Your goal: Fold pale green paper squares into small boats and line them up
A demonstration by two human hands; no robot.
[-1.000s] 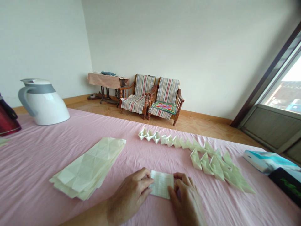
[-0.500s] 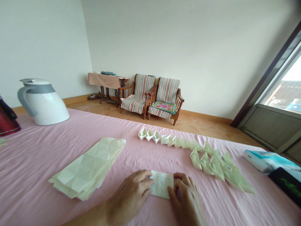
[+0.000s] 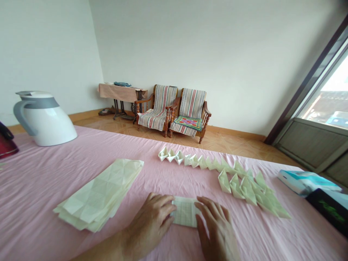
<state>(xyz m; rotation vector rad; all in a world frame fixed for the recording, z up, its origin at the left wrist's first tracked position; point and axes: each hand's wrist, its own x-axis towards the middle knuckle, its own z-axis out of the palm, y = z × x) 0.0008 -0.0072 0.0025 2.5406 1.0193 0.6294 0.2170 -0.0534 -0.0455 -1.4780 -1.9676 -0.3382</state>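
A small folded piece of pale green gridded paper lies on the pink tablecloth near the front edge. My left hand rests on its left side, fingers bent and pressed on the paper. My right hand lies flat over its right side with fingers stretched out. A stack of creased pale green sheets sits to the left. Beyond the hands, several folded paper boats lie in rows.
A white jug with a grey handle stands at the back left, a dark red object beside it. At the right lie a teal and white box and a black object. Two striped wooden chairs stand on the floor behind.
My right hand's fingers have straightened out flat over the paper, which now lies flatter. The camera view has shifted slightly to the right.
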